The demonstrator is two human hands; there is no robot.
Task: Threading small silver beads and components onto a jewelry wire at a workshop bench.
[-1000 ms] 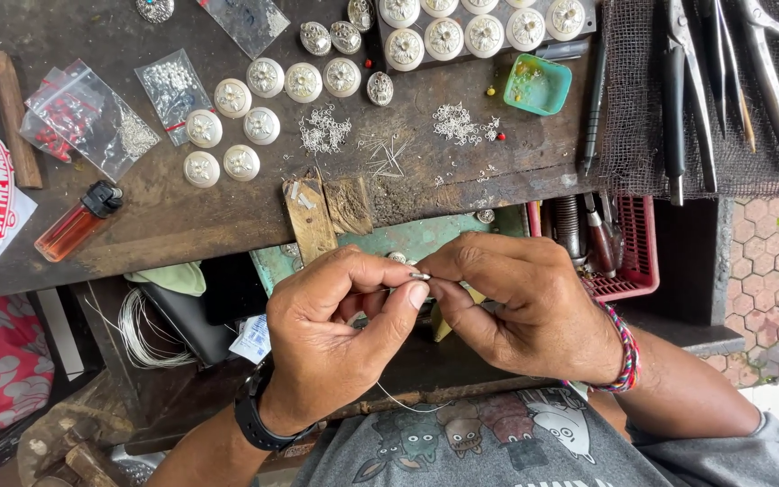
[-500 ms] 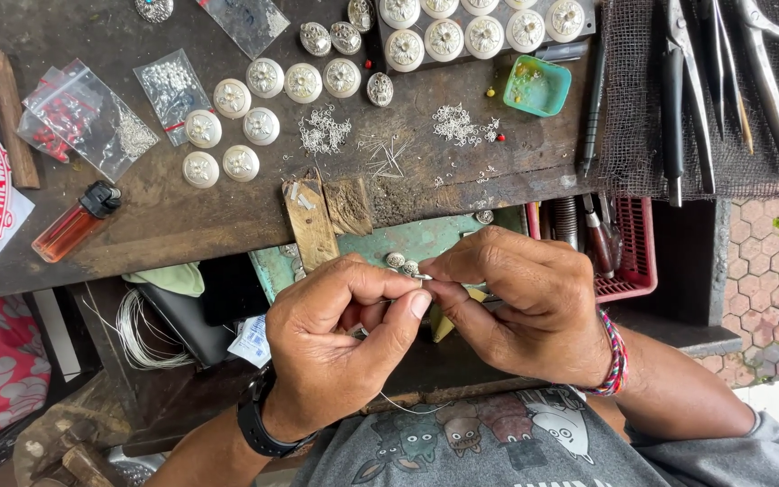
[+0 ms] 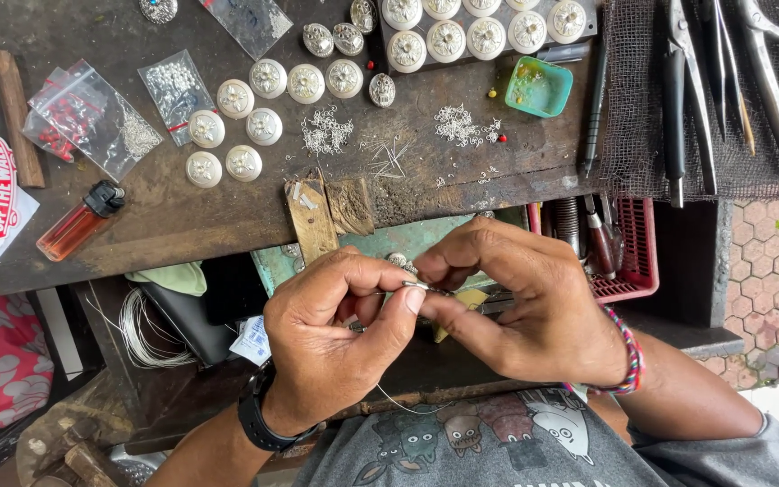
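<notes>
Now both hands sit slightly lower and closer together than a second ago, below the edge of the dark, worn wooden workbench [image 3: 227, 216]. Left hand [image 3: 335, 347] and right hand [image 3: 520, 307] fingertips meet, pinching a tiny silver metal piece [image 3: 415, 286]. Thin silver wire [image 3: 398, 401] trails beneath the left hand. White round decorated buttons [image 3: 268, 78] lie untouched on the bench; the fiddly joining work looks ongoing.

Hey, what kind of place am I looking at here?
Most likely a jeweller's workbench in a small craft workshop. Round silver ornaments lie in rows beside heaps of tiny wire rings, pliers rest on mesh, and both hands, left hand and right hand, pinch a small silver piece.
</notes>
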